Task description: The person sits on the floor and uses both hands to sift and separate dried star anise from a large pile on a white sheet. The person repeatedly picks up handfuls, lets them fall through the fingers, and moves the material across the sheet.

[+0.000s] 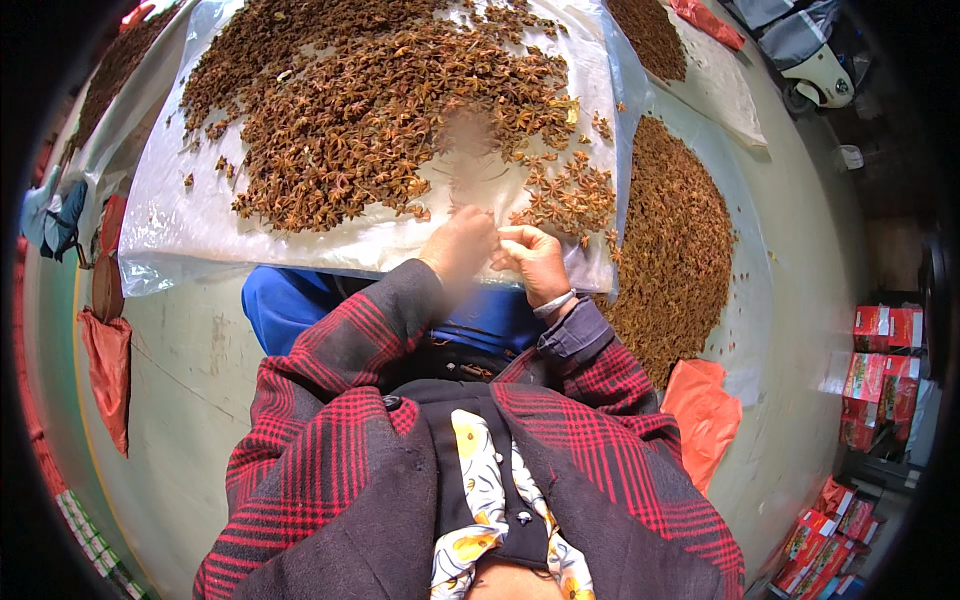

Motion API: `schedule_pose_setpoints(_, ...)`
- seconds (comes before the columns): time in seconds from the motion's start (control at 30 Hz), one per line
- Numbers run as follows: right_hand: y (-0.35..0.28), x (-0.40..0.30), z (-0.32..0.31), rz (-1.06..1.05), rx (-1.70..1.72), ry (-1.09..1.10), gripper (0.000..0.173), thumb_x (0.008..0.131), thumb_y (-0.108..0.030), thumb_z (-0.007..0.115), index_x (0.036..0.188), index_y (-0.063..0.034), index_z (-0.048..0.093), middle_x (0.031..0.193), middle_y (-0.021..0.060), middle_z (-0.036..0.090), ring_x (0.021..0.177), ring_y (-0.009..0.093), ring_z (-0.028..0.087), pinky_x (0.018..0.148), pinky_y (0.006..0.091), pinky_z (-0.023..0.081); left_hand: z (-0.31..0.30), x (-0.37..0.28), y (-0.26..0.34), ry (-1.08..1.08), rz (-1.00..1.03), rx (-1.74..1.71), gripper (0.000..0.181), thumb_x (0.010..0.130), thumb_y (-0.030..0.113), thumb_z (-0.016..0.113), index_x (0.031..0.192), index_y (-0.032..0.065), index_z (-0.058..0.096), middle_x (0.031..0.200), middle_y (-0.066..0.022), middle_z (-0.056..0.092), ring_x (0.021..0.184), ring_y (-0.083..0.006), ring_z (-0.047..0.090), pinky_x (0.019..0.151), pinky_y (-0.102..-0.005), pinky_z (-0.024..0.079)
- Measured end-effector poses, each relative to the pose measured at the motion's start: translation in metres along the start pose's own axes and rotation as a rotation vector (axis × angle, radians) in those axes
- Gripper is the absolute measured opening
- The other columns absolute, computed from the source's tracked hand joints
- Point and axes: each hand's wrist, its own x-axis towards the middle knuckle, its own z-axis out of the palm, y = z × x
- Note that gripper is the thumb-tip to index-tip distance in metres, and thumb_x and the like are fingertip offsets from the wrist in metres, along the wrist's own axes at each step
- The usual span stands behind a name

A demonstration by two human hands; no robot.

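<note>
A large heap of brown star anise (360, 127) lies on a white cloth (202, 232) over clear plastic sheeting, in front of the person. To its right sits a smaller scatter of star anise (574, 195). My left hand (463, 244) is near the cloth's close edge, fingers bent; a blur covers part of it. Touching or almost touching it, my right hand (536, 259) has thumb and index finger brought together. Whether anything is between the fingertips of either hand cannot be made out. A blurred patch hides part of the cloth just beyond the hands.
Another star anise heap (675, 247) spreads on plastic on the floor at the right, beside an orange-red bag (701, 420). A similar bag (109, 375) and a round brown container (107, 289) are at the left. Red boxes (870, 382) and a scooter (821, 79) stand far right.
</note>
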Motion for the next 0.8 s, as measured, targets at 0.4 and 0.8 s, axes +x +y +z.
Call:
schedule_pose_setpoints(0.4, 0.003, -0.012, 0.022, -0.068, -0.177, 0.152, 0.006, 0.086, -0.004, 0.063, 0.089, 0.0003, 0.066, 0.079, 0.0025, 0.067, 0.065, 0.006, 0.058, 0.059, 0.0205, 0.047, -0.006, 0.010, 0.046, -0.331, -0.373, 0.327, 0.021, 0.083, 0.020, 0.058, 0.090, 0.0002, 0.053, 0.081, -0.0170, 0.060, 0.074, -0.0302, 0.063, 0.064, -0.0387, 0.051)
schedule_pose_setpoints(0.8, -0.010, 0.008, 0.015, -0.270, -0.348, 0.215, 0.005, 0.084, 0.004, 0.058, 0.084, 0.0012, 0.063, 0.072, 0.0024, 0.061, 0.056, 0.009, 0.058, 0.050, 0.0227, 0.049, -0.038, -0.002, 0.084, -0.290, -0.310, -0.435, 0.007, 0.080, 0.008, 0.060, 0.081, 0.0045, 0.054, 0.073, -0.0166, 0.058, 0.071, -0.0370, 0.059, 0.064, -0.0426, 0.048)
